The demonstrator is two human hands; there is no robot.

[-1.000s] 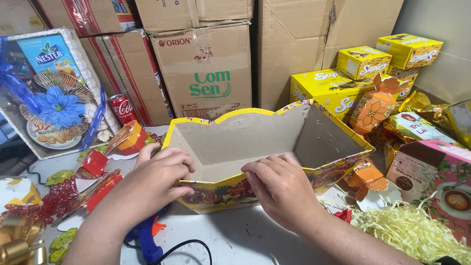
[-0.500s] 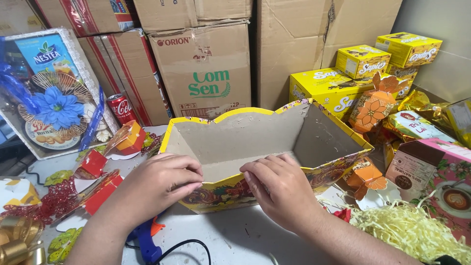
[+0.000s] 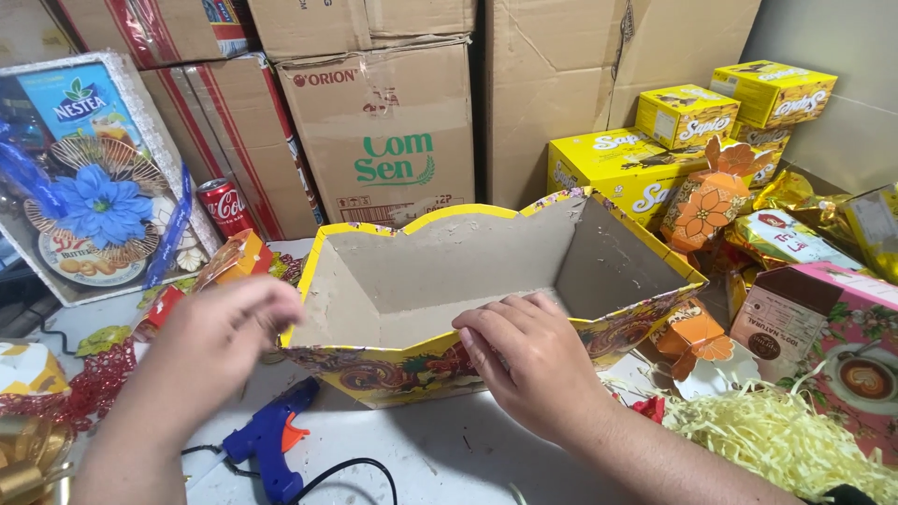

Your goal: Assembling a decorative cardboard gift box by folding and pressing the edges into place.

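Observation:
An open cardboard gift box [image 3: 599, 252] with a yellow scalloped rim and a grey inside stands on the white table in the middle of the head view. My right hand [image 3: 533, 360] rests on its near wall, fingers over the rim and pressing inside. My left hand [image 3: 220, 341] hovers blurred just left of the box's near left corner, fingers loosely curled and holding nothing. Below it a blue glue gun [image 3: 267, 440] with an orange trigger lies on the table, its black cord [image 3: 346, 472] trailing right.
Brown cartons [image 3: 393, 122] are stacked behind. Yellow snack boxes [image 3: 645, 159] and orange paper boxes [image 3: 702, 210] crowd the right, with yellow shredded paper [image 3: 776, 440] at the front right. A wrapped gift basket [image 3: 84, 178] with a blue flower and a red can [image 3: 224, 206] stand left.
My left hand has come off the box's near left rim and moved left and away. My right hand stays on the near wall.

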